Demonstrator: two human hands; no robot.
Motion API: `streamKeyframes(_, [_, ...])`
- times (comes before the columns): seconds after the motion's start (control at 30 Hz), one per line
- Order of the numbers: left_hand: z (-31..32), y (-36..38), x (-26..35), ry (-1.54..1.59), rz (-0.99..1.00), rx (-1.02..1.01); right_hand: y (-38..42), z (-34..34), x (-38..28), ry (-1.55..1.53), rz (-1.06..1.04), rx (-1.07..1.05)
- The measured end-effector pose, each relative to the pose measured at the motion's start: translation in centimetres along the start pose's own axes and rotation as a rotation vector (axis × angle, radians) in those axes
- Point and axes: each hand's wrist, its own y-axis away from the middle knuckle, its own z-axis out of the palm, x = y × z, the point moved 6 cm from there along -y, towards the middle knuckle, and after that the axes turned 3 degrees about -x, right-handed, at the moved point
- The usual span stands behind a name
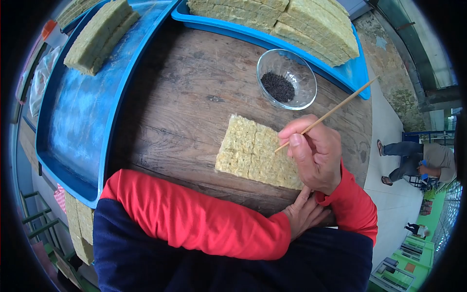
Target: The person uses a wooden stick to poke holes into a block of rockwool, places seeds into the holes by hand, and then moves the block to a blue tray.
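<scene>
My right hand (316, 153) pinches a thin wooden stick (340, 106), its lower tip at the surface of a yellowish fibrous slab (253, 155) scored into blocks. The slab lies flat on the wooden table (185, 92). Below the right wrist, my left hand (307, 212) rests near the slab's lower right corner with its fingers stretched out; it holds nothing that shows. Beyond the slab stands a clear glass bowl (304, 82) containing small black grains (278, 87).
A blue tray (78, 117) on the left holds a fibrous slab stack (99, 36). Another blue tray (361, 68) at the back carries more stacks (311, 27). Further slabs (80, 226) sit at lower left. A seated person (428, 158) is at far right.
</scene>
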Motion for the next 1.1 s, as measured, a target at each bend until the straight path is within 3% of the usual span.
streamKeyframes(0.53, [-0.7, -0.2, -0.4, -0.050, -0.030, 0.025, 0.0, 0.1, 0.1, 0.005, 0.020, -0.016])
streamKeyframes(0.9, [-1.6, -0.2, -0.8, -0.095, -0.021, -0.076, -0.2, 0.2, 0.2, 0.001, 0.024, -0.058])
streamKeyframes(1.1, [-1.5, -0.2, -0.9, 0.006, 0.027, -0.036, -0.2, 0.3, 0.2, 0.008, 0.018, -0.064])
